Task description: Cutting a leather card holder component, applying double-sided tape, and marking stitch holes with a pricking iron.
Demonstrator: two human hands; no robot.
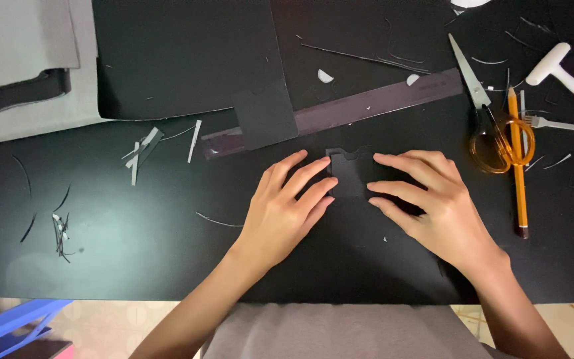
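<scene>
A dark, matt black worktop [134,233] fills the head view, littered with thin offcuts, with a grey cloth-like sheet [28,60] at its far left corner and a blue plastic frame [14,319] below its near edge.

Near the middle lies a small black card piece with a notched top edge [348,174]. All places below are given from it. The left hand [280,213] lies flat just to its left, fingers [310,174] spread and extended, the tips touching its left edge; nothing is clasped. The right hand [433,206] lies to its right, fingers [400,163] stretched over its right side and pressing down, not curled around anything.

Behind the piece lies a long dark ruler [367,103], with a second notched black card square [265,114] resting on its left part. Far to the right are orange-handled scissors [493,119], a yellow pencil [518,166] lying beside them, a white T-shaped plastic tool [563,70] and a small metal fork-like tool [559,124]. To the left lies a cluster of grey and white paper strips [147,146].

Judging the risks: the piece is black on black, so its edges are hard to read and it may be set askew. Uneven pressure from the two hands could make it slide or buckle. Loose slivers might get trapped beneath it.
</scene>
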